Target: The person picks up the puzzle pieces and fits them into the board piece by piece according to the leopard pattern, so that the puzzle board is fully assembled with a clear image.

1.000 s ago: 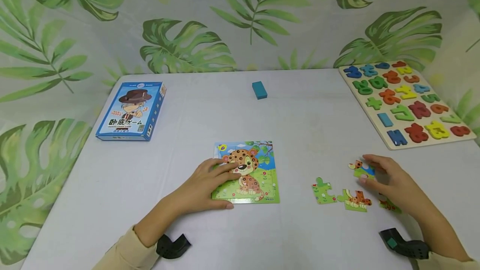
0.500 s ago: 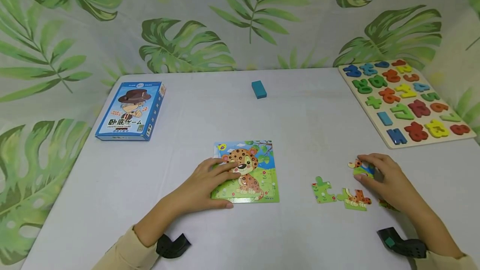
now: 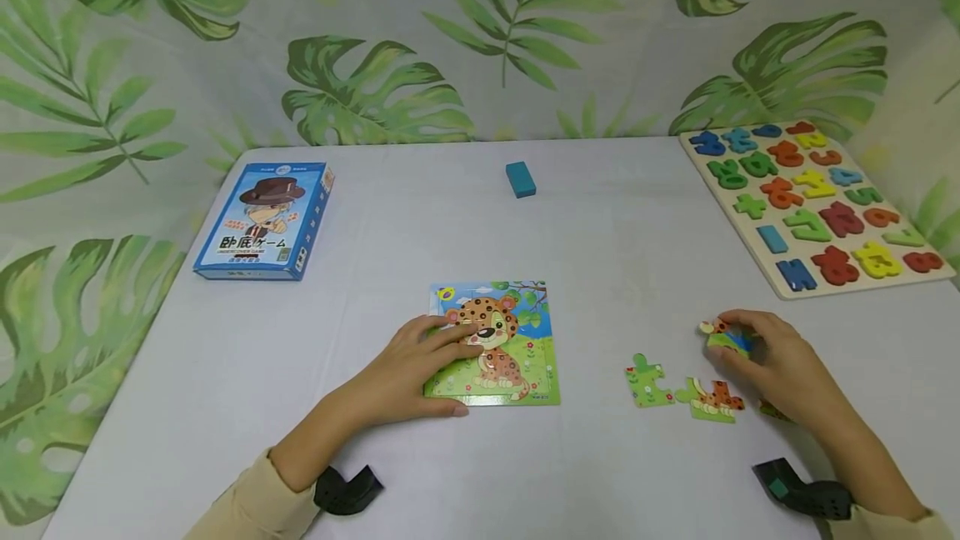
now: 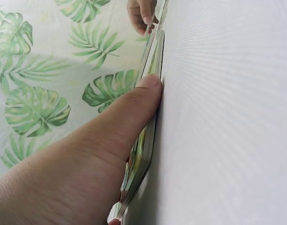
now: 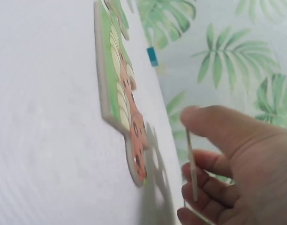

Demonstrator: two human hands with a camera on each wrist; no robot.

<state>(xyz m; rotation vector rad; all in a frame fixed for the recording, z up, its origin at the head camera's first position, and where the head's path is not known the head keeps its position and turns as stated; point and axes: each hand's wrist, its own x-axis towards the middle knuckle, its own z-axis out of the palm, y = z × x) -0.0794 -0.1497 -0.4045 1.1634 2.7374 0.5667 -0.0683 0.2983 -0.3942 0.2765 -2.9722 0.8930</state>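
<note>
My left hand (image 3: pixel 412 369) rests on a square leopard puzzle board (image 3: pixel 536 377), its fingers over the picture and its thumb at the near edge. In the left wrist view the thumb (image 4: pixel 139 105) lies along the board's rim. My right hand (image 3: pixel 787 369) pinches a jigsaw piece (image 3: pixel 726 342) with green, blue and spotted orange parts. The right wrist view shows that held piece (image 5: pixel 192 164) edge-on between thumb and fingers, raised off the table. Beside it lie a green flowered piece (image 3: pixel 647 382) and a spotted piece with paws (image 3: pixel 712 403). Another piece (image 3: pixel 774 411) is partly hidden under the right hand.
A blue card-game box (image 3: pixel 262 219) lies at the left. A small teal block (image 3: pixel 521 179) is at the back middle. The wooden board (image 3: pixel 753 232) with coloured shapes covers the right rear corner. A leaf-patterned cloth (image 3: pixel 480 48) hangs behind the table.
My right hand has moved slightly left and closed its thumb and fingers on the jigsaw piece. My left hand has stayed on the puzzle board.
</note>
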